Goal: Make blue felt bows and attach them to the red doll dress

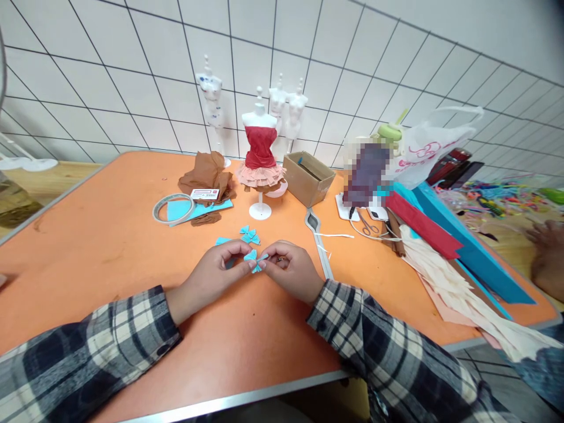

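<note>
My left hand (pixel 215 267) and my right hand (pixel 291 267) meet over the orange table (pixel 110 247), both pinching a small light-blue paper bow (pixel 254 260) between their fingertips. A finished blue bow (pixel 250 235) lies just behind them, with a blue paper scrap (pixel 222 241) to its left. Farther back stands a small white mannequin (pixel 259 158) in a red top and pink ruffled skirt.
Brown fabric (pixel 207 173), a tape ring (pixel 173 208) and blue paper lie back left. A cardboard box (pixel 308 176), scissors (pixel 368 226), red, blue and cream paper sheets (pixel 440 235) and a plastic bag (pixel 432 147) sit to the right. Another person's hand (pixel 546 247) rests at the far right.
</note>
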`<state>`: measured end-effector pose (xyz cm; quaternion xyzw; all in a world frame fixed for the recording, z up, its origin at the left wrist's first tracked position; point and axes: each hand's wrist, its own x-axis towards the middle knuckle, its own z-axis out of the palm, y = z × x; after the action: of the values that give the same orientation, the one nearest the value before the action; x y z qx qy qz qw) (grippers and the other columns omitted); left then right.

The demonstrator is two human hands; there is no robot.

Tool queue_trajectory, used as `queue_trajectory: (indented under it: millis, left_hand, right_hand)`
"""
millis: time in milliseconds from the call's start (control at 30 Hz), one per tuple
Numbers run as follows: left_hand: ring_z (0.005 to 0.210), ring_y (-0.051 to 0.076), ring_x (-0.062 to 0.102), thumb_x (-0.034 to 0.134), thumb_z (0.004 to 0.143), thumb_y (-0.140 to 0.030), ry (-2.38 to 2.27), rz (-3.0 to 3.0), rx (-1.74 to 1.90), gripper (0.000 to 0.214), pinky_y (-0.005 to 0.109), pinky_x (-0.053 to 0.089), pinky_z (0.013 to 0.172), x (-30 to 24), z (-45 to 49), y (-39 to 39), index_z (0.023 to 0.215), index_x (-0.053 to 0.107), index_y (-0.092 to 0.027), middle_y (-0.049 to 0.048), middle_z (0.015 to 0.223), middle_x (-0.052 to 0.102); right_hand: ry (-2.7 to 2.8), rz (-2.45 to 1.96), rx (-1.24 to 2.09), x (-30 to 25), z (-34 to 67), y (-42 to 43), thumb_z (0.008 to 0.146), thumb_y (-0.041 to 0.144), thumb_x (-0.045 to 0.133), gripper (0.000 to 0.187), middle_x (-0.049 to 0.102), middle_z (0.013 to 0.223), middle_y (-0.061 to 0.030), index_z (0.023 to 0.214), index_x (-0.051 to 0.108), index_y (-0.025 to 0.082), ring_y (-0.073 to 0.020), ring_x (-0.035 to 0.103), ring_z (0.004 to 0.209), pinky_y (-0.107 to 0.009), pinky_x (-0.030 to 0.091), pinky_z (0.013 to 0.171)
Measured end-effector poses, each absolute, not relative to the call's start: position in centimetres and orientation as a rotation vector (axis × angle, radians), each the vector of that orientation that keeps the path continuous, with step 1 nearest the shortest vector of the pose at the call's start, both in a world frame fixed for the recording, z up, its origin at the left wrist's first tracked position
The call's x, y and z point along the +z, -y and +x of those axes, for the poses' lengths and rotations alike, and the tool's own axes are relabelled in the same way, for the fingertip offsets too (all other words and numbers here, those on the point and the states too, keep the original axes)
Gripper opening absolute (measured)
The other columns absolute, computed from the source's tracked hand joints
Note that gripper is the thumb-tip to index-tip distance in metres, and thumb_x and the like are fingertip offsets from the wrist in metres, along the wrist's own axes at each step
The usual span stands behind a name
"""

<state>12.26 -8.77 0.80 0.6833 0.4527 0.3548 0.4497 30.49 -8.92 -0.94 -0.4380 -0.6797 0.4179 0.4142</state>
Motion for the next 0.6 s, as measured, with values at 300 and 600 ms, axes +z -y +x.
queue_trajectory:
  millis: [300,600]
  left_hand:
    - [0.077,0.019,0.057,0.063,0.079,-0.037,-1.088,1.693,0.855,0.02,0.03,0.046,0.072,0.18,12.06,8.59,0.081,0.061,-0.017,0.002,0.079,0.062]
    - [0.09,0.023,0.062,0.074,0.071,-0.042,-1.002,1.505,0.839,0.035,0.034,0.049,0.081,0.4,12.32,8.41,0.094,0.064,-0.019,0.006,0.095,0.067]
  right_hand:
    - [1.718,-1.098,1.031,-0.95,30.51,8.98,0.075,0.023,0.063,0.006,0.061,0.072,0.0009,0.078,0.064,0.018,-0.0088,0.05,0.057,-0.02,0.041,0.054]
    - [1.577,-1.143,1.015,-0.82,30.24,8.96,0.075,0.026,0.061,0.008,0.06,0.069,0.0014,0.077,0.062,0.018,-0.0097,0.05,0.057,-0.022,0.041,0.053]
